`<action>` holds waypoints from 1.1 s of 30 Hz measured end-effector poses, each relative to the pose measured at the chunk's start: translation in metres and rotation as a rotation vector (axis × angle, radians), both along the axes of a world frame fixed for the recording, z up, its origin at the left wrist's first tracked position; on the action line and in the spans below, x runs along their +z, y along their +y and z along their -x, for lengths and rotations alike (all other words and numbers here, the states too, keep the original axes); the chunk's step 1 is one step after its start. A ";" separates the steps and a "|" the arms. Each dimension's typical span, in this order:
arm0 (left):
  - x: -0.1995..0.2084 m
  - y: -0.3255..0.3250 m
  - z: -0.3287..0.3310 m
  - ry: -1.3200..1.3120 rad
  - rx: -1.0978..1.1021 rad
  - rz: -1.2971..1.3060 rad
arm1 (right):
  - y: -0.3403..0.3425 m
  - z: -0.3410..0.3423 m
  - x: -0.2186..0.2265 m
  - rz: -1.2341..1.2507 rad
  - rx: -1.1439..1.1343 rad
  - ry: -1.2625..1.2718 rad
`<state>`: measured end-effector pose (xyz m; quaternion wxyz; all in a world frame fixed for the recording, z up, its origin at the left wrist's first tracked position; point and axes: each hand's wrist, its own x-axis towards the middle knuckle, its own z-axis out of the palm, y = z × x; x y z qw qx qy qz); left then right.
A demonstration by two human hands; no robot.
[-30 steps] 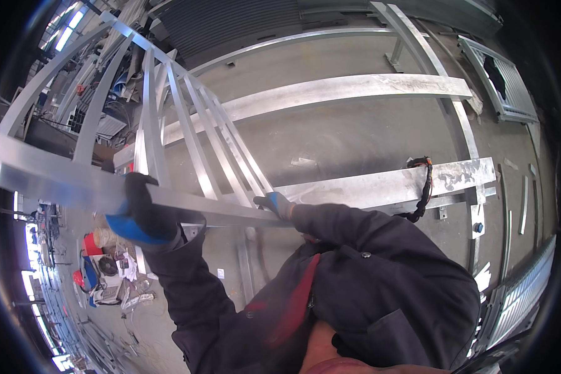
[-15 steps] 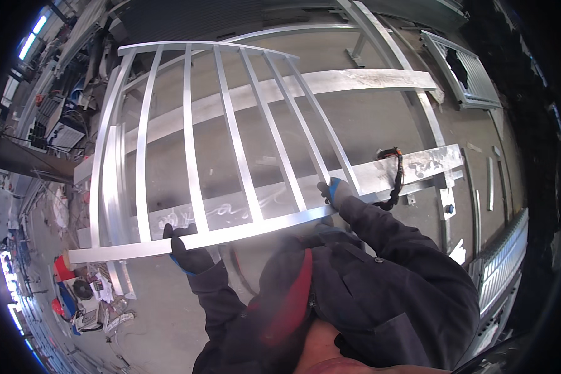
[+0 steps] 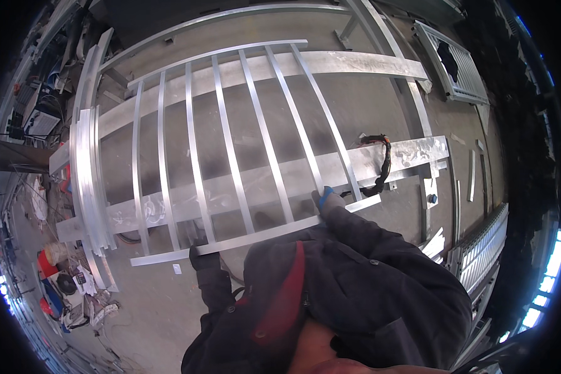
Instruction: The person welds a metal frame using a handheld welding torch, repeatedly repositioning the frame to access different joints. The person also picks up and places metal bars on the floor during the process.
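A silvery metal railing panel [image 3: 229,143], with several slats between two long rails, lies out in front of me over the wide beams. Whether it rests on them or is held just above I cannot tell. My left hand [image 3: 204,253], in a dark glove, is closed round the near rail left of its middle. Further right, my right hand [image 3: 329,202], gloved in dark and blue, grips the same rail between the last two slats. Beyond the panel's right end a black cable with orange parts [image 3: 386,165] hangs over the near beam [image 3: 411,161].
A bundle of long metal strips [image 3: 90,181] lies across the beams at left. The far beam [image 3: 368,63] passes under the panel. Finished-looking slatted panels stand at far right [image 3: 452,62] and near right [image 3: 483,246]. Tools and clutter [image 3: 68,283] sit on the floor at left.
The panel has shifted right, and its left end has swung away from the bundle of strips. Both hands have stayed on the near rail, moving with it.
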<state>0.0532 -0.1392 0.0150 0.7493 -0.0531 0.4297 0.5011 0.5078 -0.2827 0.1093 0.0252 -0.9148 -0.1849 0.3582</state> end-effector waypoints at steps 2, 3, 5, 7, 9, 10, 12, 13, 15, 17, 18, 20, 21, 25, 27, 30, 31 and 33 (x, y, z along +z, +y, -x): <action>-0.027 -0.006 0.008 -0.050 -0.141 -0.052 | -0.002 0.003 -0.015 -0.021 -0.017 -0.017; -0.040 -0.006 0.009 -0.063 -0.144 -0.015 | -0.004 0.004 -0.026 -0.059 -0.017 -0.018; -0.062 -0.005 0.010 -0.071 -0.101 0.105 | -0.013 0.006 -0.052 -0.056 0.013 -0.031; -0.079 0.000 0.007 -0.075 -0.078 0.084 | -0.021 0.006 -0.084 -0.099 0.082 -0.032; -0.093 0.006 0.004 -0.010 -0.057 0.130 | -0.034 0.006 -0.117 -0.156 0.146 -0.016; -0.099 0.009 0.001 0.026 -0.051 0.147 | -0.039 0.006 -0.131 -0.156 0.166 0.022; -0.108 0.014 -0.003 0.113 -0.042 0.181 | -0.043 0.006 -0.151 -0.096 0.156 0.115; -0.112 0.018 -0.005 0.157 -0.039 0.191 | -0.039 0.006 -0.155 -0.074 0.306 0.197; -0.120 0.022 -0.011 0.253 -0.058 0.217 | -0.036 0.007 -0.146 -0.120 0.601 0.306; -0.128 0.023 -0.015 0.360 -0.083 0.256 | -0.035 0.002 -0.121 -0.068 0.695 0.399; -0.132 0.022 -0.016 0.410 -0.101 0.277 | -0.037 -0.005 -0.104 0.025 0.652 0.432; -0.142 0.011 -0.017 0.529 -0.130 0.315 | -0.041 -0.031 -0.077 0.016 0.612 0.489; -0.147 0.001 -0.016 0.589 -0.153 0.337 | -0.044 -0.051 -0.070 -0.085 0.615 0.519; -0.162 -0.074 -0.016 0.851 -0.349 0.463 | -0.047 -0.219 -0.099 -0.258 0.384 0.648; -0.159 -0.130 -0.025 0.943 -0.567 0.506 | -0.059 -0.323 -0.129 -0.160 0.199 0.030; -0.131 -0.216 -0.063 0.826 -0.963 0.253 | -0.062 -0.466 -0.178 -0.389 0.296 -0.344; -0.119 -0.233 -0.079 0.849 -0.966 0.383 | -0.064 -0.501 -0.192 -0.252 0.135 -0.391; -0.094 -0.263 -0.111 0.891 -0.978 0.584 | -0.070 -0.542 -0.215 -0.006 0.022 -0.250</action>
